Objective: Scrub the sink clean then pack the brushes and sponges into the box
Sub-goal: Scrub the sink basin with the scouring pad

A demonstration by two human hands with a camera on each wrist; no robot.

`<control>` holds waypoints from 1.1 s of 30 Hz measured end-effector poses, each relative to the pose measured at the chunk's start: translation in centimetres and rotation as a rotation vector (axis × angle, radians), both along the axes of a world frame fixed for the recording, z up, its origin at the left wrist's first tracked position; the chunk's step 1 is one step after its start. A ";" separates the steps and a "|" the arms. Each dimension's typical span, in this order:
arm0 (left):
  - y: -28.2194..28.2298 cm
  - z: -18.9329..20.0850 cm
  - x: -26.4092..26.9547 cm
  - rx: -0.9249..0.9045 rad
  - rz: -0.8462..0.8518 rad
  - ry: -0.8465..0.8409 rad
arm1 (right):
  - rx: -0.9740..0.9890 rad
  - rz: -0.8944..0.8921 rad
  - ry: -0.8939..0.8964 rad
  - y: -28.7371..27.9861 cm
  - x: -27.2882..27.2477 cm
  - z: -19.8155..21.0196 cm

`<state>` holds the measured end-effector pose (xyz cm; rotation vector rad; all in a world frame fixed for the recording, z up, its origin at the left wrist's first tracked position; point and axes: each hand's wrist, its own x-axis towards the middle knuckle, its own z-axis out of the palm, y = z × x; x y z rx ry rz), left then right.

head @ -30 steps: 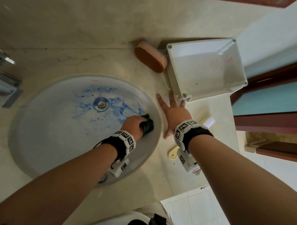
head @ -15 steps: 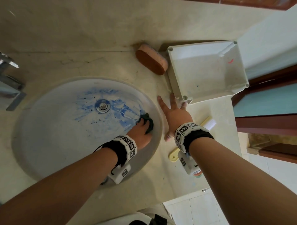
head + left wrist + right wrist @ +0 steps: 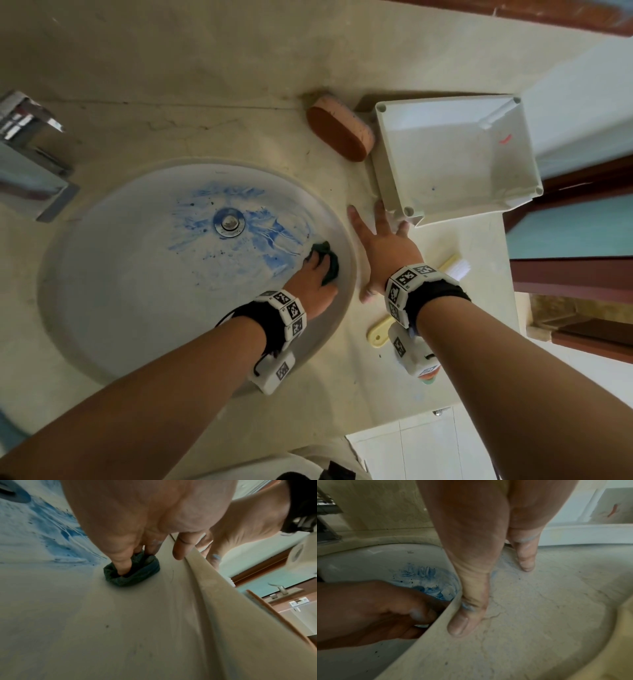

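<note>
A dark green scrubbing pad [image 3: 325,262] is gripped by the left hand [image 3: 313,281] and pressed against the right inner wall of the sink [image 3: 102,274], just beside the blue smears [image 3: 270,240] that spread around the drain [image 3: 228,222]. In the left wrist view the fingers [image 3: 122,562] are seen curled into the pad [image 3: 132,573], much of which is covered by them. The right hand [image 3: 385,253] is laid flat on the counter [image 3: 239,130] between the sink rim and the white box [image 3: 455,154], its fingers straight and spread, nothing being held; the tips of its outer fingers are hidden behind the box's near corner, so contact with the box cannot be judged. In the right wrist view the thumb [image 3: 465,615] is set along the sink's edge. A brown oval sponge [image 3: 339,132] is stood on edge against the box's left wall. A brush with a pale yellow handle [image 3: 380,334] and white bristles [image 3: 457,267] lies on the counter, its middle concealed by the right wrist. A chrome tap [image 3: 27,150] is cut off at the left border. A red mark [image 3: 505,138] is seen on the box's inside.
</note>
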<state>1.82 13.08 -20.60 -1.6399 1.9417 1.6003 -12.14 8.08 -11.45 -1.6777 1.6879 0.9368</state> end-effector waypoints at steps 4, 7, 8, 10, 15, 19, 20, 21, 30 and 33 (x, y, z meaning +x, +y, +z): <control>-2.6 -0.3 0.2 0.054 0.179 0.073 | -0.004 -0.001 0.008 0.0 0.0 -0.1; -3.2 -0.2 0.1 0.083 0.224 0.067 | -0.004 0.005 0.008 -0.1 0.0 -0.3; -2.9 -0.1 0.0 0.087 0.217 0.069 | -0.005 0.003 0.007 -0.1 0.0 -0.3; -1.7 0.0 -0.4 0.095 0.190 0.075 | -0.004 0.008 0.008 0.0 0.0 -0.3; -2.0 0.0 -0.7 0.092 0.263 0.110 | -0.007 0.010 0.002 -0.1 -0.1 -0.4; -5.1 -0.2 -0.5 0.156 0.454 0.101 | -0.001 0.000 0.010 -0.1 -0.1 -0.4; -5.4 -0.2 -0.5 0.175 0.487 0.110 | -0.003 0.002 0.009 -0.1 -0.1 -0.5; -5.3 -0.3 -0.6 0.184 0.507 0.117 | -0.004 0.002 0.009 -0.1 -0.2 -0.5; -3.0 -0.6 -1.4 0.160 0.474 0.182 | -0.020 0.028 0.015 -0.1 -0.2 -0.6; -4.7 -0.6 -1.1 0.159 0.593 0.184 | -0.022 0.030 0.018 -0.1 -0.3 -0.6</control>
